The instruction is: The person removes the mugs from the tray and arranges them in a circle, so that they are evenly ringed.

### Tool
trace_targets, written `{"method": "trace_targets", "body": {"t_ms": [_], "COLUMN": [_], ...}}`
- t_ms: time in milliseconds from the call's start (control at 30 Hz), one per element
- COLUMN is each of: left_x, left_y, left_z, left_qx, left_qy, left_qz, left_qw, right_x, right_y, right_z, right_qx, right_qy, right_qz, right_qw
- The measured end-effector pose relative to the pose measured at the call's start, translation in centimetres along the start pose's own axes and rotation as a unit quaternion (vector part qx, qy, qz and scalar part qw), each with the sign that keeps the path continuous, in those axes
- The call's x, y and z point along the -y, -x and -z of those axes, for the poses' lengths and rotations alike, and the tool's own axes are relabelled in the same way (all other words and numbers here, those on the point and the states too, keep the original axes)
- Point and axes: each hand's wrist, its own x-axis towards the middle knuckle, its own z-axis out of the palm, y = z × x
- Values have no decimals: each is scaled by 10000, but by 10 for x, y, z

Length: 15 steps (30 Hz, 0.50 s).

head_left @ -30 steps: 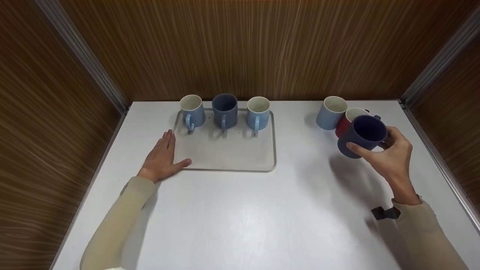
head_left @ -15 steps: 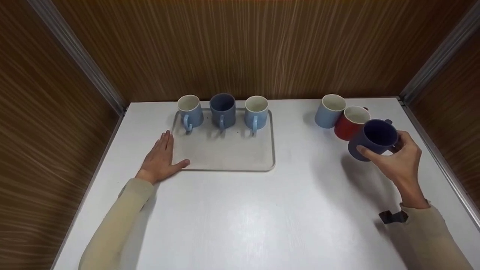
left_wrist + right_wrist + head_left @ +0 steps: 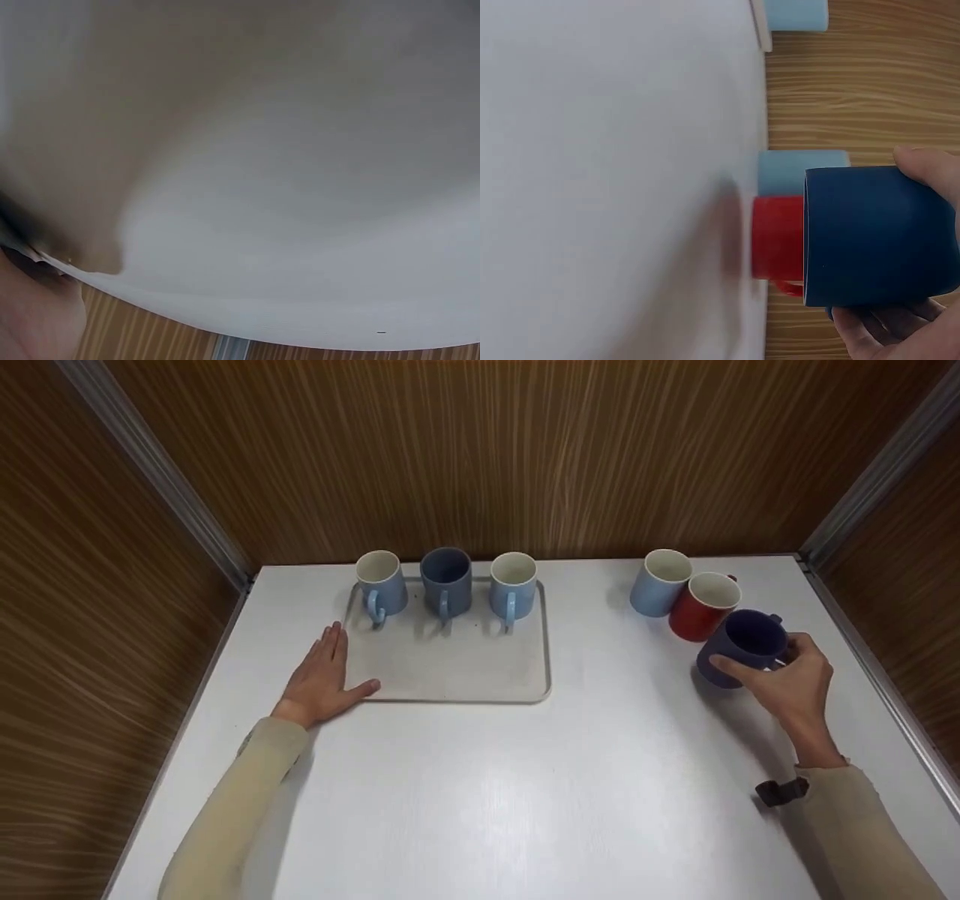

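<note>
My right hand (image 3: 791, 679) grips a dark blue mug (image 3: 724, 656) round its side, thumb in front and fingers behind. The mug is upright, close over the table at the right. In the right wrist view the dark blue mug (image 3: 881, 236) partly covers a red mug (image 3: 778, 238). In the head view the red mug (image 3: 694, 615) stands just behind it, beside a light blue mug (image 3: 654, 589). My left hand (image 3: 319, 679) lies flat with straight fingers at the left edge of a pale tray (image 3: 450, 667), its thumb over the near left corner.
On the tray's far side stand a light blue mug (image 3: 386, 592), a grey-blue mug (image 3: 450, 592) and another light blue mug (image 3: 514, 596), handles toward me. Wood-grain panels (image 3: 480, 457) bound the white table (image 3: 480, 795) at the back and both sides.
My right hand has carried the dark blue mug rightward, away from the red mug, then lowered it toward the table. More of the red mug shows now. My left hand stays at the tray.
</note>
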Motion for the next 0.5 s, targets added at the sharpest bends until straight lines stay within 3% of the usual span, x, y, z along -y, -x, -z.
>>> {"method": "trace_targets", "body": {"t_ms": [233,500], "left_x": [-2,0], "left_y": [-2,-3], "left_z": [-2,-1], "left_qx": [-20,-83], "left_qy": [20,-29], "left_qz": [-45,-41], "left_qw": [10000,10000], "right_x": [-7,-9], "right_y": [-10,-11], "right_z": [-6,-14], "right_qx": [420,529], "right_qy": [13,60], "right_qz": [-190,-109], "right_qw": [9989,9985]}}
